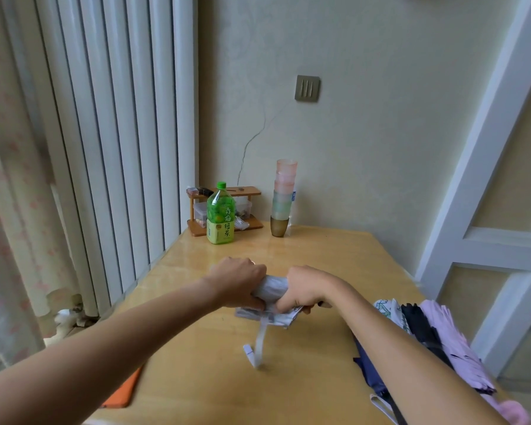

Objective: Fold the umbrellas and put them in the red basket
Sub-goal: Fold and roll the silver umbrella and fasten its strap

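A light grey folding umbrella (273, 289) is held above the wooden table (334, 259), rolled into a tight bundle. My left hand (238, 279) grips its left end and my right hand (301, 289) grips its right end, fingers curled round the cloth. Its white closing strap (258, 342) hangs down to the tabletop. Several other umbrellas lie at the table's right edge: a white patterned one (387, 311), a black one (423, 329), a pale pink one (454, 342) and a navy one (368, 369), partly hidden by my right forearm. No red basket is in view.
At the back of the table stand a green tea bottle (220, 214), a small wooden rack (227, 210) with boxes, and a stack of plastic cups (284, 197). An orange flat object (121, 391) shows beside the table's left front edge. White radiator and curtain at left, door frame at right.
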